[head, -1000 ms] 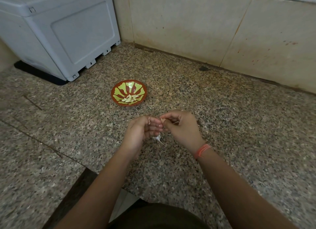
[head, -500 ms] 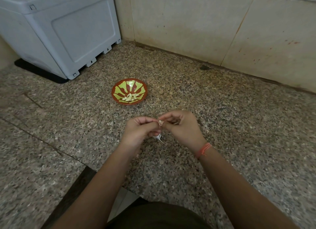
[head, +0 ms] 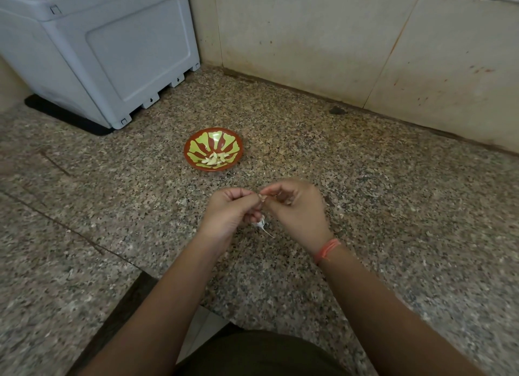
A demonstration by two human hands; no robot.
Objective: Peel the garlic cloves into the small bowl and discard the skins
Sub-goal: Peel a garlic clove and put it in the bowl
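Spreading out under and around both hands, the speckled stone table (head: pixel 365 207) serves as the work surface. A grey plastic box (head: pixel 98 53) is seen well beyond the left hand, against the wall, and seems to have no part in the job. The small bowl (head: pixel 196 147) is set just ahead of the hands, a little towards the left one, probably so that each finished piece can be dropped in with a short reach. Several peeled cloves (head: pixel 214 158) are already gathered in it, so the task is judged well under way.

The left hand (head: pixel 230 210) and the right hand (head: pixel 297 210) are held together above the table, fingers curled. A single clove (head: pixel 263 198) is pinched between their fingertips: it appears to be steadied by the left while its skin is picked at by the right.

A white piece of garlic (head: pixel 259 223) with a thin stalk is tucked under the lower fingers of the left hand, likely so it is at hand for later. Whether it is loose skin or the rest of the bulb cannot be told.
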